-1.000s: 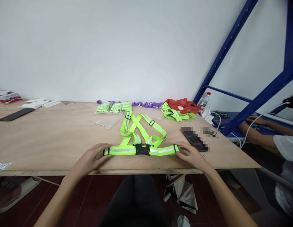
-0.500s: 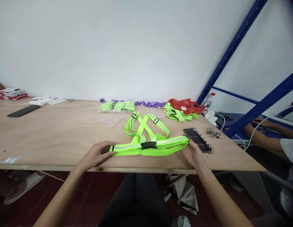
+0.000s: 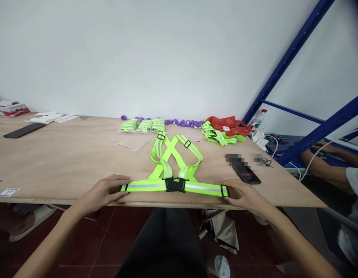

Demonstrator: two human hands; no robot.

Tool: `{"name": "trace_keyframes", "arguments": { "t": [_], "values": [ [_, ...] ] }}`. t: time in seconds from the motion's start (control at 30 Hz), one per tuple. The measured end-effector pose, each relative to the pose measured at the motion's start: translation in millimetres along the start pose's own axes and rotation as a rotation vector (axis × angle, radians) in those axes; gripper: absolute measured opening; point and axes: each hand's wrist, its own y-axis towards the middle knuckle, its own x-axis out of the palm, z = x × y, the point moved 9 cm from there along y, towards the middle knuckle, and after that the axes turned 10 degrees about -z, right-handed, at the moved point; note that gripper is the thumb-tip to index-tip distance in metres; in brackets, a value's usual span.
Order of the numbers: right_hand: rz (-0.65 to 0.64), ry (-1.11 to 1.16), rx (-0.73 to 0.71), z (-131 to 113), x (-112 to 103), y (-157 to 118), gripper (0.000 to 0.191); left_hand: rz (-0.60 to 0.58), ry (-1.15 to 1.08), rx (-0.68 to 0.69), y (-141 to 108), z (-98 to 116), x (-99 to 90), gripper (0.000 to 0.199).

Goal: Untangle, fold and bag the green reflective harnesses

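Note:
A neon-yellow reflective harness vest [image 3: 148,186] with silver stripes lies on the table near its front edge. Its waist belt runs straight across, doubled flat, with a black buckle [image 3: 175,185] fastened at the middle. My left hand [image 3: 105,192] is closed on the belt's left end, by a black slider. At the opposite end, thumb and fingers of my right hand [image 3: 245,195] grip the belt by another black slider [image 3: 224,190]. Behind the belt, the shoulder straps form loops and cross in an X [image 3: 171,150].
Bagged folded vests [image 3: 145,125] and purple rolls [image 3: 183,123] line the wall. A red plastic bag [image 3: 229,125] lies with another loose vest [image 3: 218,137]. A phone [image 3: 248,174] is right of the straps. Blue shelving [image 3: 294,50] and another person's arm [image 3: 318,164] are at the right.
The belt has been pulled straight and flat, its front and back bands now lined up. My right hand has turned over and grips its end from above. The shoulder straps shifted slightly left.

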Motion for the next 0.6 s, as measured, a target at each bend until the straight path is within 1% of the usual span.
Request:
{"name": "trace_keyframes", "arguments": {
  "t": [0.07, 0.13, 0.23, 0.3, 0.37, 0.43, 0.5, 0.53, 0.57, 0.6],
  "values": [
    [-0.045, -0.046, -0.024, -8, 3, -2, 0.038, -0.008, 0.049, 0.01, -4, 1, 3.5, 0.04],
    [-0.099, -0.064, -0.015, -14, 8, -4, 0.038, -0.018, 0.11, 0.035, -8, 4, 5.5, 0.037],
    [-0.167, -0.046, 0.007, -16, 13, -4, 0.041, 0.001, 0.219, 0.077, -11, 17, 0.9, 0.037],
    [-0.176, -0.017, 0.022, -12, 9, 2, 0.051, 0.072, 0.286, 0.1, -9, 35, -6.0, 0.042],
    [-0.158, 0.03, 0.057, -4, -1, 17, 0.055, 0.161, 0.318, 0.132, -2, 63, -7.2, 0.044],
    [-0.115, 0.087, 0.098, 4, -16, 44, 0.049, 0.144, 0.319, 0.195, 12, 97, 11.0, 0.041],
    [-0.04, 0.117, 0.098, 4, -33, 83, 0.042, 0.093, 0.304, 0.25, 30, 128, 39.1, 0.042],
    [0.016, 0.1, 0.076, 0, -41, 104, 0.038, 0.059, 0.29, 0.245, 39, 139, 54.1, 0.048],
    [0.043, 0.075, 0.06, -5, -45, 127, 0.033, 0.027, 0.276, 0.23, 48, 146, 68.0, 0.055],
    [0.053, 0.047, 0.076, -7, -45, 149, 0.03, -0.004, 0.263, 0.203, 56, 149, 80.3, 0.061]
  ]
}}
